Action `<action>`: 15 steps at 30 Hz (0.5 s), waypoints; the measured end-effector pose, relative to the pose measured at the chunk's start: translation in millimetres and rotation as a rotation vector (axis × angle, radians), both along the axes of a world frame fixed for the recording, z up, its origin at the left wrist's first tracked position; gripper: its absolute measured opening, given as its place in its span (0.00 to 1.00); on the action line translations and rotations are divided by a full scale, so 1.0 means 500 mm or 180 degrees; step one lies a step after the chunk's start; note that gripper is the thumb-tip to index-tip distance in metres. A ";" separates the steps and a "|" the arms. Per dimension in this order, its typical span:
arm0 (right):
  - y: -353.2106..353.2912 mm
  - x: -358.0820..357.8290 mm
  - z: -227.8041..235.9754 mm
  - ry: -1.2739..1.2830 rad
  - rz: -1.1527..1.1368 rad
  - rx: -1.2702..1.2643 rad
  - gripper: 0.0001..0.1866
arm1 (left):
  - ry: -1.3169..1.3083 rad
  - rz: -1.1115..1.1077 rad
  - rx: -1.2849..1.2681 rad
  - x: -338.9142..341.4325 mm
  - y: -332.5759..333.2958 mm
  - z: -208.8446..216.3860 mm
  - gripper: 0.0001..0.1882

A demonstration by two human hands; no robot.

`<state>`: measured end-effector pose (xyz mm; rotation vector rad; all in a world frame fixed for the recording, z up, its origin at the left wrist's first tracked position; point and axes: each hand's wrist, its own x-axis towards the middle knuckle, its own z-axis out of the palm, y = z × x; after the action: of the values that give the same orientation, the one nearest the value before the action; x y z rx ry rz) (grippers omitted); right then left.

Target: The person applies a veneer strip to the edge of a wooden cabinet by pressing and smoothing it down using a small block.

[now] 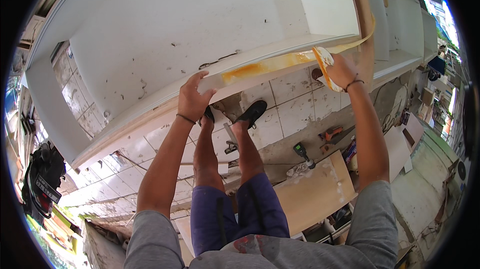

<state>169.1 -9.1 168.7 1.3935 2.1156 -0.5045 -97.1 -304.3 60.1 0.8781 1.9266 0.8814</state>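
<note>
- Coating, amber and glossy (244,72), is spread patchily on a long pale strip (345,47), along front edge of the white cabinet (175,14).
- Flat white-and-orange spreader (324,61) is gripped by right hand (345,72); for left hand (193,97), grip cannot be told.
- Looped right end seems left uncoated.

We count: one left hand (193,96) | one right hand (344,71) | two wristbands (185,118) | two black shoes (256,113) | one spreader (324,61) | one long strip (280,63) | one drill (302,153)

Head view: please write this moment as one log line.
left hand: open, at white cabinet edge; right hand: gripping flat tool; pale strip: amber smears along it
</note>
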 end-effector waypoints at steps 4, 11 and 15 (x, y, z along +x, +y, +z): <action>0.031 -0.019 -0.032 -0.0641 0.0079 -0.0419 0.14 | -0.0827 0.0662 0.0193 0.020 0.017 0.053 0.22; 0.003 -0.048 -0.057 -0.0697 0.0313 -0.0513 0.14 | -0.2944 0.1755 0.0404 0.045 0.035 0.096 0.13; -0.016 -0.040 -0.056 -0.0406 0.0353 -0.0552 0.14 | -0.3313 0.1963 0.0694 0.054 0.042 0.102 0.14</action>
<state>149.0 -16.9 140.7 1.1735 1.9838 -0.5268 -69.9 -283.2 110.9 -0.1531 1.1481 1.5328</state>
